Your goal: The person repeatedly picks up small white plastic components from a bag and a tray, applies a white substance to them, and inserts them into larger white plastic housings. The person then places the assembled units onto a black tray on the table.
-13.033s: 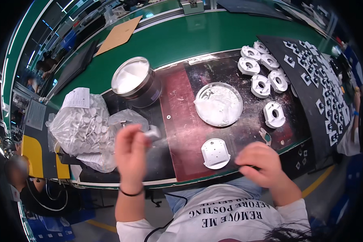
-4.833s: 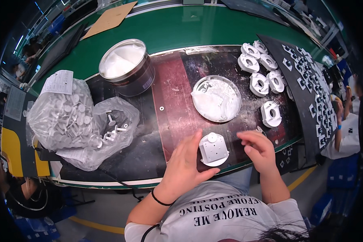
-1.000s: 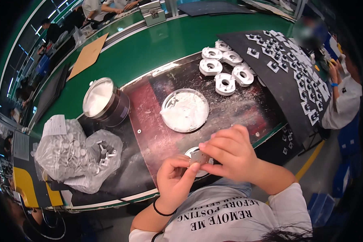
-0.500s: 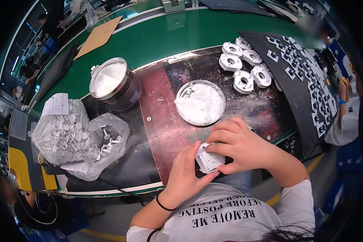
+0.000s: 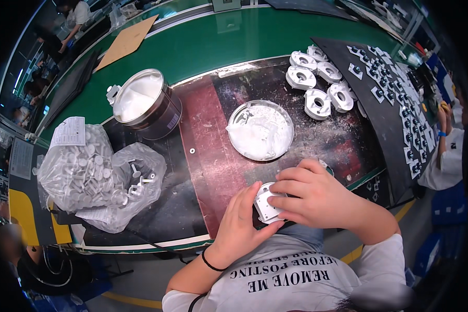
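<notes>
Close to my body, at the table's near edge, a white plastic housing with small holes in its face sits between my hands. My left hand holds it from the left, thumb along its lower edge and fingers up its left side. From the right, my right hand closes over it, fingertips on its face; that side of the housing is hidden. Just beyond my hands lies a round metal dish spread with white paste.
Similar white housings cluster at the back right, beside a black sheet carrying rows of small parts. An open tin of white paste stands at left. Nearer are plastic bags of white plastic pieces. A small ring lies mid-table.
My right hand has shifted slightly right, and its fingers have moved lower over the housing's face. The left hand keeps its hold. The whole view has shifted a little.
</notes>
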Demonstrator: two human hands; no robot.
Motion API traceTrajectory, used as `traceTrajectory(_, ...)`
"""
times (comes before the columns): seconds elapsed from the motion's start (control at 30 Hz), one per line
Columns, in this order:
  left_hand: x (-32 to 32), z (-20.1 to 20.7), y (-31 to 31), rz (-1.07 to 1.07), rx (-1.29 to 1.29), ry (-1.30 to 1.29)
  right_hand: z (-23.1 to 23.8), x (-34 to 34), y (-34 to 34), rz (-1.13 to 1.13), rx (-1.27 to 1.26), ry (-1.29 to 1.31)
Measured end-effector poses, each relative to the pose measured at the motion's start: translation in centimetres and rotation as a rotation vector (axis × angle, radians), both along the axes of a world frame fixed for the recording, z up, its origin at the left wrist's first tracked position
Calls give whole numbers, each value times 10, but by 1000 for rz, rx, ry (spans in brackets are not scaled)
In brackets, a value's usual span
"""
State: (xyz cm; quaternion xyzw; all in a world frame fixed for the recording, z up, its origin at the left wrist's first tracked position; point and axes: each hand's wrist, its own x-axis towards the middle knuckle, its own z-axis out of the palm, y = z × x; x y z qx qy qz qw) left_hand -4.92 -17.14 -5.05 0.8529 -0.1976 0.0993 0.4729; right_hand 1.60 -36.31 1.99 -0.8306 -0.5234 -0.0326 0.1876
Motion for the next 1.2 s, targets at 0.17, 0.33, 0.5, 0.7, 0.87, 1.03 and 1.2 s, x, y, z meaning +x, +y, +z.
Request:
traceTrajectory(0.17, 0, -1, 0, -2, -21, 11, 0, -3, -1, -21, -9, -21)
traceTrajectory(0.33, 1, 0, 0, -6, -20, 5, 1, -4, -2, -41, -12, 1)
traceTrajectory(0.5, 0, 1, 1, -8, -27, 12, 4, -5, 0, -50, -21, -7)
traceTrajectory(0.7, 1, 1, 1, -4, -21, 19, 7, -4, 1, -64, -25, 20)
traceTrajectory(0.87, 0, 1, 1, -4, -26, 32, 3, -3, 0, -42, -12, 69)
traceTrajectory(1.03, 0, -1, 1, -10, -29, 43, -1, -3, -3, -54, -6, 95)
traceTrajectory(1.2, 1, 0, 0, -9, -33, 17, -11, -6, -11, -109, 85, 106)
